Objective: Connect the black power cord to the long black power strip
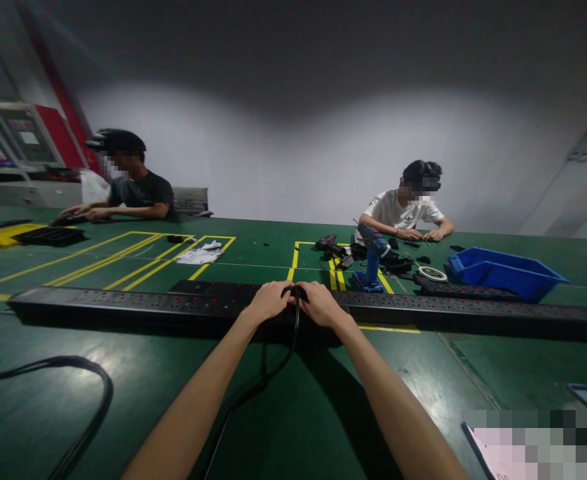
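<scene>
My left hand [270, 301] and my right hand [321, 304] meet at the middle of a long black power strip [123, 305]. Fingers of both hands close round the end of a black power cord [296, 327] at the strip. The exact grip and the cord's end are partly hidden by the fingers. From my hands the cord hangs down toward me and runs over the green table. Small red marks line the strip's upper face, and a similar black strip [498, 313] stretches away to the right.
A blue cordless drill [372, 260] stands behind the strips, near a blue bin [503, 270]. White papers [201, 253] lie further left. A thick black cable [104, 390] curves across the near left. Two people sit across the green table [163, 393]. A pixelated patch covers the lower right.
</scene>
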The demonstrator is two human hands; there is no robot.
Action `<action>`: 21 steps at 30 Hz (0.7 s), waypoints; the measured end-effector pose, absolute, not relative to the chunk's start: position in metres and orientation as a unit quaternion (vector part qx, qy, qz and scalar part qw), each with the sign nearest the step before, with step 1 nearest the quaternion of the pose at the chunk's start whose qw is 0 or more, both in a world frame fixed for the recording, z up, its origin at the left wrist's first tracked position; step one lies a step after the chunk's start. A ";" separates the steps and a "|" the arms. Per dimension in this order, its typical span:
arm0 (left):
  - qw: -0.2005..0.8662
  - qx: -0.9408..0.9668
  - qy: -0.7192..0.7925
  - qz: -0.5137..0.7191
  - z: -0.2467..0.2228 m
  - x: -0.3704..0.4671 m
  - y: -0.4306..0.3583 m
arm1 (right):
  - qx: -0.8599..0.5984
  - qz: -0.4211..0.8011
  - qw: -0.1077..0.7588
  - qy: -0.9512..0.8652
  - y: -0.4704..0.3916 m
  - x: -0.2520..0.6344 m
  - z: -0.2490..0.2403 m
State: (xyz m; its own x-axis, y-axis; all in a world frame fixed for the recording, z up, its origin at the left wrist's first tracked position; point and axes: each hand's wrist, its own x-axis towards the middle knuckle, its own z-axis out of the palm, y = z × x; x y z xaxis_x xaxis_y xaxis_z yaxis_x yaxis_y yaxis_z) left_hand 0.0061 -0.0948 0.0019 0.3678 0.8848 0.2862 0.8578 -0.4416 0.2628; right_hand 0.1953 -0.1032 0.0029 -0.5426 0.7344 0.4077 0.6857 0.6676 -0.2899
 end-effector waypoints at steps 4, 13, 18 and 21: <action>0.041 0.830 0.520 0.198 0.002 0.006 -0.095 | -0.395 0.026 0.231 -0.889 -0.106 0.197 0.004; 0.043 0.827 0.526 0.197 -0.001 0.005 -0.093 | -0.396 0.246 0.323 -0.823 -0.087 0.202 0.000; 0.044 0.823 0.535 0.187 0.002 0.006 -0.095 | -0.415 0.259 0.338 -0.804 -0.083 0.197 -0.003; 0.046 0.824 0.533 0.186 0.001 0.006 -0.094 | -0.397 0.252 0.352 -0.810 -0.084 0.196 -0.005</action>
State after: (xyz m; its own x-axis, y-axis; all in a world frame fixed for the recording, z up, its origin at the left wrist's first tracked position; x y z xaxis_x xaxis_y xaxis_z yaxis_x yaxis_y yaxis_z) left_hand 0.0060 -0.0940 0.0012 0.3617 0.8961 0.2573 0.8616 -0.4267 0.2749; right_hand 0.1961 -0.0843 -0.0052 -0.4380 0.8193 0.3699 0.4655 0.5587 -0.6864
